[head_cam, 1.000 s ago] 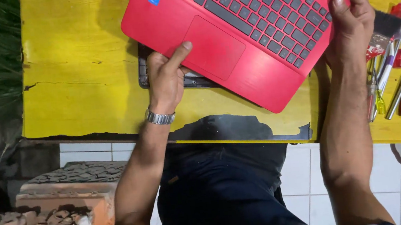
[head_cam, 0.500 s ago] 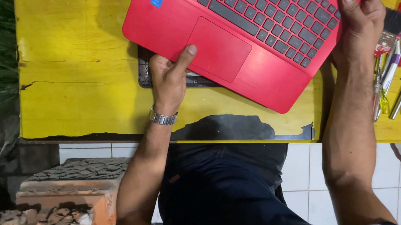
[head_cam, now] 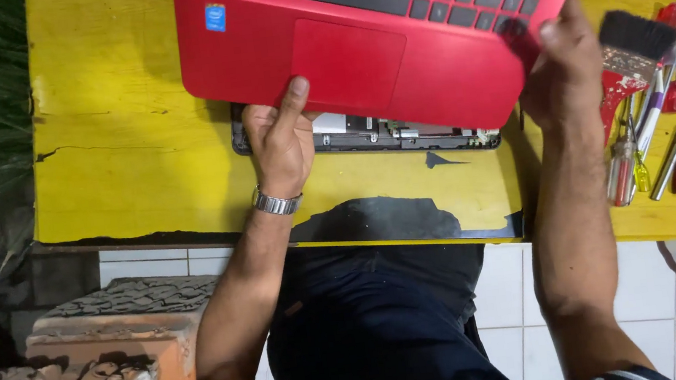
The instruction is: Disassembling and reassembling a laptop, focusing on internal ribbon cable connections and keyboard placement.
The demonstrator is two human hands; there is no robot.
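Right — red keyboard cover [head_cam: 388,31] sits askew over the laptop base [head_cam: 399,134] on the yellow surface [head_cam: 122,155]. Left hand [head_cam: 280,141] grips its front edge, thumb on top, fingers curled under; right hand [head_cam: 566,70] blurred at the rt corner — can't tell its grip. Best w/ both edges level, no twisting.
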